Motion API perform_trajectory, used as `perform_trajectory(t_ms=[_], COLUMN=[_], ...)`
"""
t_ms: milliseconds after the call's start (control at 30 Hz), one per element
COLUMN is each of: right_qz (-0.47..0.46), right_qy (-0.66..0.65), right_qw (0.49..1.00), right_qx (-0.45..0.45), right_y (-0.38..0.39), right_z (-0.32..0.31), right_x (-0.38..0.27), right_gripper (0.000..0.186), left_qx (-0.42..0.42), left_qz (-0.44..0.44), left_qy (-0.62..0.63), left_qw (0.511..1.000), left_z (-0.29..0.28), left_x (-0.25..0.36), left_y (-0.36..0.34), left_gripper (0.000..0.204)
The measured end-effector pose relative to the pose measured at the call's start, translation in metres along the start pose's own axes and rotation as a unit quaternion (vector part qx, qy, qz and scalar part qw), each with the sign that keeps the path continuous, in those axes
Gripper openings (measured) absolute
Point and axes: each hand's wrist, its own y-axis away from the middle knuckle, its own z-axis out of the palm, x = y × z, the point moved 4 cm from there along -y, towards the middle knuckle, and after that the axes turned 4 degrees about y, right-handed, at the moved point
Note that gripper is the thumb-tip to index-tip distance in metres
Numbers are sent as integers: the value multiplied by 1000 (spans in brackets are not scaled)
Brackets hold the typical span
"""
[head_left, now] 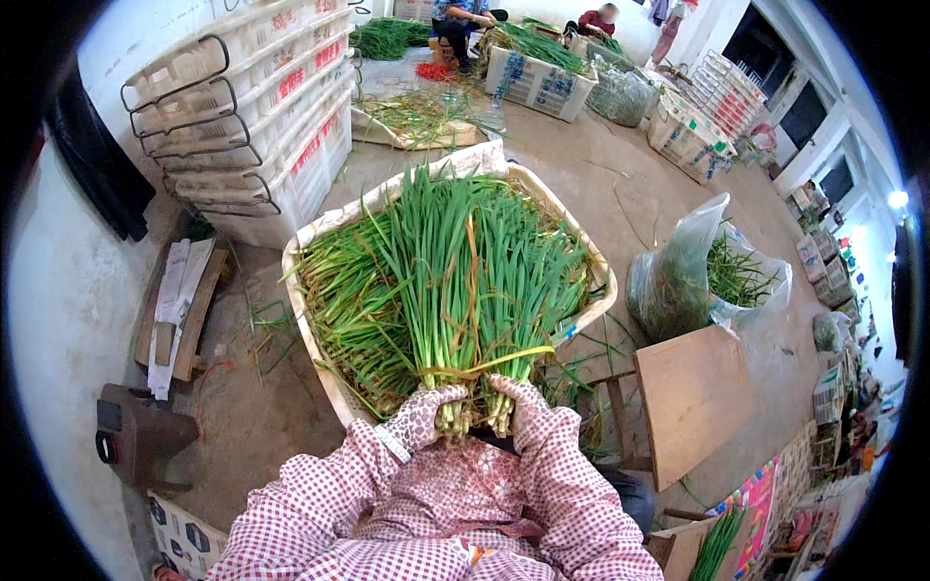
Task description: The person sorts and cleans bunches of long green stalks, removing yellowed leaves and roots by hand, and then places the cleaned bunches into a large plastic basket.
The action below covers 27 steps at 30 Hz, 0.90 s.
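Observation:
Both of my hands wear patterned gloves and are closed round the pale root ends of a bundle of long green leafy stalks (446,281). My left hand (424,414) grips the left side of the base, and my right hand (521,399) the right side. The stalks look like green garlic or chives; I cannot tell which. A yellow tie (484,370) runs across them just above my hands, its loose end pointing right. Under the bundle, more such stalks fill a large white crate (308,324), some yellowed. My fingertips are partly hidden behind the stems.
Stacked white crates (291,126) with black handles rise at the left. At the right are a clear plastic bag (668,281) of greens and a wooden board (696,402). A brown stool-like object (140,436) stands left. Beyond, a person (463,21) sits by another filled crate (538,85).

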Motion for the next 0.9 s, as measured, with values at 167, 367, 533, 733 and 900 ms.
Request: perform_trajectory(t_ms=[167, 367, 533, 733, 900], right_qz=[-61, -93, -60, -56, -153], right_qy=[123, 244, 336, 442, 611], right_qw=[990, 964, 939, 893, 770], right_qx=[-20, -41, 36, 67, 95], right_y=[0, 18, -9, -27, -34], right_z=[18, 14, -44, -69, -38], right_x=[5, -34, -74, -109, -114], right_gripper=[52, 57, 55, 57, 60], left_qx=[74, 58, 96, 81, -48], left_qz=[144, 54, 87, 63, 179], left_qy=[-103, 192, 203, 264, 107], left_qw=[982, 978, 971, 959, 977], left_z=[5, 20, 14, 19, 3], left_x=[4, -14, -14, -23, -71], left_y=[7, 1, -13, -21, -70], left_gripper=[40, 19, 12, 13, 37])
